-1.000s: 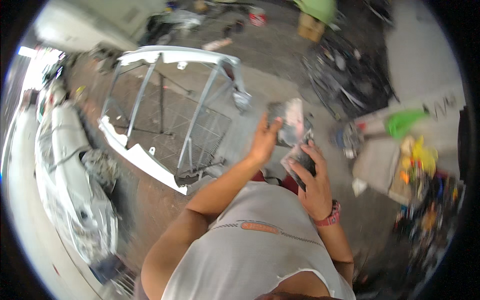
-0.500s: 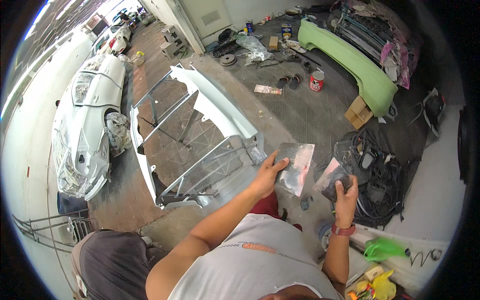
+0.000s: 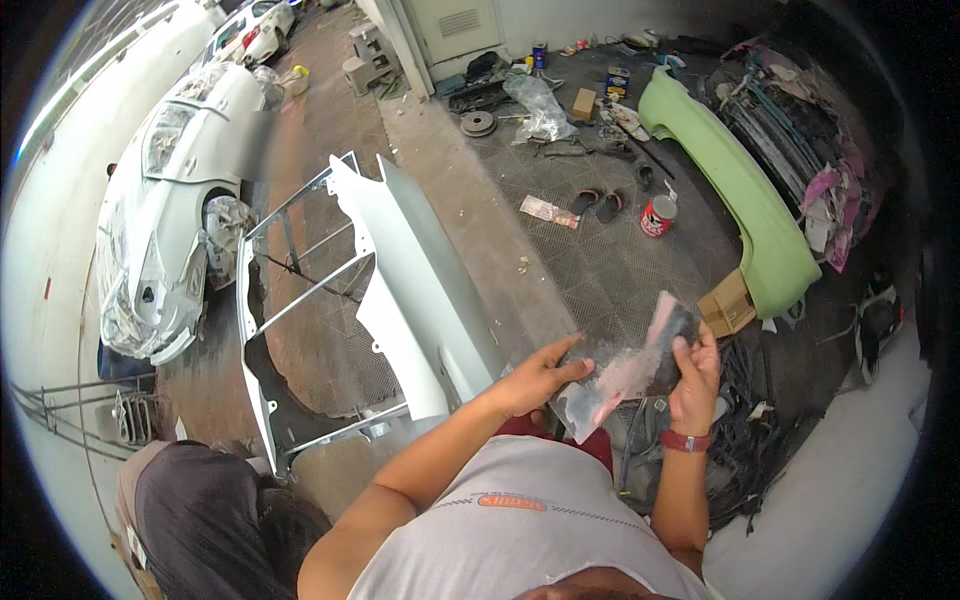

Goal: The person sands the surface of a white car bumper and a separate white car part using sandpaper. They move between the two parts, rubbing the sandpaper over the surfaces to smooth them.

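Observation:
In front of my chest, my left hand (image 3: 545, 378) grips a flat putty mixing plate (image 3: 582, 412) by its left edge, thumb on top. Pink and grey paste is smeared over its face. My right hand (image 3: 693, 382), a red band at its wrist, pinches a dark putty spreader (image 3: 676, 330) with pink paste along its edge. The spreader overlaps the plate's right side, and blur hides exactly where they touch. Left of my hands, a white car fender (image 3: 425, 280) rests on a metal stand (image 3: 310, 250).
A person in dark clothing (image 3: 215, 520) is close at my left. Beyond stands a masked white car (image 3: 150, 240). A green bumper (image 3: 735, 190), cardboard box (image 3: 728, 303), red can (image 3: 658, 216) and slippers (image 3: 598, 204) lie ahead right. Black cables (image 3: 745, 420) are heaped beyond my right hand.
My right hand has brought the spreader left onto the plate; the two were apart before. The plate has tilted and dropped slightly. My view has shifted, with the fender now appearing larger.

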Motion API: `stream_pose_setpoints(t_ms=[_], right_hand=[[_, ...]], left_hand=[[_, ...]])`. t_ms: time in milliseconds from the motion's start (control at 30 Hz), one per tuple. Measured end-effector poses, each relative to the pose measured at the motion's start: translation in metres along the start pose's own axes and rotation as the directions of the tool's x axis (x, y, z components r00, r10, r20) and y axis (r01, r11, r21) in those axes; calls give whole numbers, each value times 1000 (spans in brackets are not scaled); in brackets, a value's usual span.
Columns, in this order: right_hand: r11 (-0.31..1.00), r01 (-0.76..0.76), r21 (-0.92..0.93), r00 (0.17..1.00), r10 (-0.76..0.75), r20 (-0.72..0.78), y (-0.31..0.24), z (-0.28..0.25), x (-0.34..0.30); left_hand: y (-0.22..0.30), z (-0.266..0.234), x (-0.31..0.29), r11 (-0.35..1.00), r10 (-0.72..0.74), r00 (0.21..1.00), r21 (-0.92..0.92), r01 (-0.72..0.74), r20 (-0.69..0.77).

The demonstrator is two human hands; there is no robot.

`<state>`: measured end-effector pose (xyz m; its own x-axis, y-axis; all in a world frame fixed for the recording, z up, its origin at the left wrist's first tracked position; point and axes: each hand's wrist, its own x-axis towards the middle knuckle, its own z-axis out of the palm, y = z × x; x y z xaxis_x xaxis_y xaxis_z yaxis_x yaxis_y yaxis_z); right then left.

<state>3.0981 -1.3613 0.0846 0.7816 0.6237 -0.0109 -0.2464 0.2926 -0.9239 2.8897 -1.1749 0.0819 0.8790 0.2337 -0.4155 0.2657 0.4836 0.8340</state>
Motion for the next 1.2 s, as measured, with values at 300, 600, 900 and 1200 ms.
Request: stream_pose_setpoints(t_ms=[300, 600, 900, 1200], right_hand=[[891, -412, -193, 749, 451, 485, 32, 40, 141], [784, 209, -585, 615, 360, 702, 6, 40, 313], [479, 873, -86, -3, 183, 983, 8, 46, 333], [796, 559, 232, -278, -83, 957, 1, 60, 341]], left_hand=[[45, -44, 37, 914, 167, 875, -261, -310, -455], [78, -1, 143, 884, 223, 581, -89, -459, -783], [64, 46, 219, 919, 237, -27, 233, -319, -971], [51, 56, 214, 668, -74, -214, 111, -736, -974]])
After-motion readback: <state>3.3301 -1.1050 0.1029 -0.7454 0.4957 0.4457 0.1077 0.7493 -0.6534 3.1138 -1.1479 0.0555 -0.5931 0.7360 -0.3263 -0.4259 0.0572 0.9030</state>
